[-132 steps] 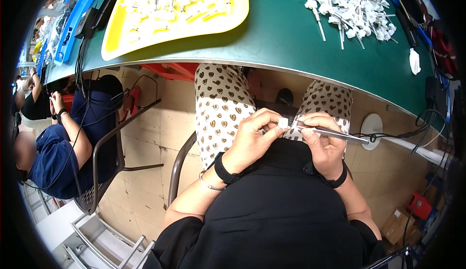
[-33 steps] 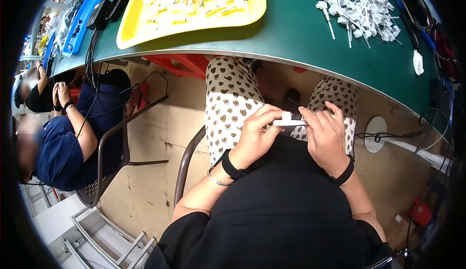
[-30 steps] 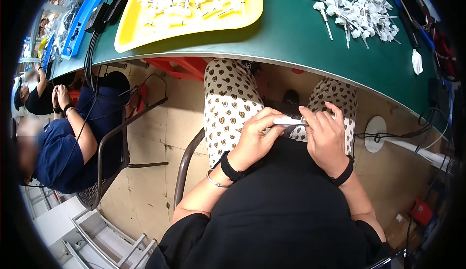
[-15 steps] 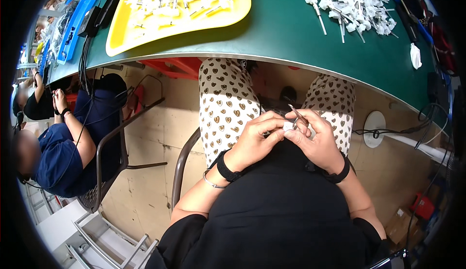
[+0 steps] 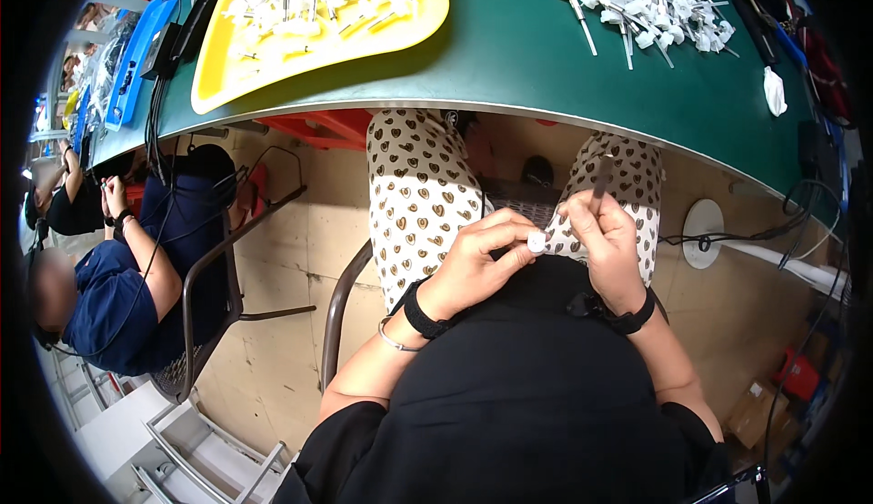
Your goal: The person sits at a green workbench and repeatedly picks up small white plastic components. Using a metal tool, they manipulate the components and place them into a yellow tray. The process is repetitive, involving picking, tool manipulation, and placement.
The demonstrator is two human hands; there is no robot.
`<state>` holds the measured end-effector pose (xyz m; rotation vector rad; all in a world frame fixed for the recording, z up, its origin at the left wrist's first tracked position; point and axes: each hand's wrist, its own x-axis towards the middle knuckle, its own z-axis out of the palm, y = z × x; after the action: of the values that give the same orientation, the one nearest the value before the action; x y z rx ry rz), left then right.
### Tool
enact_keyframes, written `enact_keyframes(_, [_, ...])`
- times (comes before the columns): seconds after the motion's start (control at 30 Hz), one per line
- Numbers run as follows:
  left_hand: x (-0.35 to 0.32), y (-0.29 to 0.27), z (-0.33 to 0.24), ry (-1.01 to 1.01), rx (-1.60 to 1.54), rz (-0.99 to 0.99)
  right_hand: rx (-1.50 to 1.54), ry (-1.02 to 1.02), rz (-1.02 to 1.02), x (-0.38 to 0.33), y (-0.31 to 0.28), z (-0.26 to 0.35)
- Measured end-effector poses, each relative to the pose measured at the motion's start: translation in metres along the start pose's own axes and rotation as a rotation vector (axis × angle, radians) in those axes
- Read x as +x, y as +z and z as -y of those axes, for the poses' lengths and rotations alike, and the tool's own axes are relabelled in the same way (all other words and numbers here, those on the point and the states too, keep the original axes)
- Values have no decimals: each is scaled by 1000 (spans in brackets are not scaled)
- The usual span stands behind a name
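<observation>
Over my lap, my left hand (image 5: 491, 257) pinches a small white plastic piece (image 5: 536, 242) between thumb and fingertips. My right hand (image 5: 604, 238), just beside it, is closed round a slim metal tool (image 5: 602, 186), perhaps tweezers. The tool's broader end sticks up above the knuckles, blurred. Its thin end points down toward the white piece; whether they touch I cannot tell.
On the green table (image 5: 509, 67), a yellow tray (image 5: 214, 85) holds many white pieces with metal pins. A heap of similar pieces (image 5: 655, 4) lies at right, near a crumpled white scrap (image 5: 774, 92). A person (image 5: 127, 286) sits at left by a chair.
My right hand has drawn slightly right, away from the left, and turned the tool so its broad end stands upright. My left hand keeps the white piece. The view has shifted slightly.
</observation>
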<state>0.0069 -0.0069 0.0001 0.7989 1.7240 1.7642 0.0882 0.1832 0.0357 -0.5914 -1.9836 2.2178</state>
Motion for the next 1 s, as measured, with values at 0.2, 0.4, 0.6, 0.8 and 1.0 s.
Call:
enact_keyframes(0.2, [3,0,2,56,91,-30,-116,-404,56,4,-9,2])
enact_keyframes(0.4, [7,1,4,138,163,-102,118,-309,130,-3,-13,4])
enact_keyframes(0.6, [10,3,-1,136,159,-138,122,-216,160,-6,-6,11])
enact_keyframes(0.8, [9,3,0,120,171,-148,-17,-278,94,-11,-9,10])
enact_keyframes(1.0, [8,5,-2,117,163,-169,120,-146,141,-9,3,14])
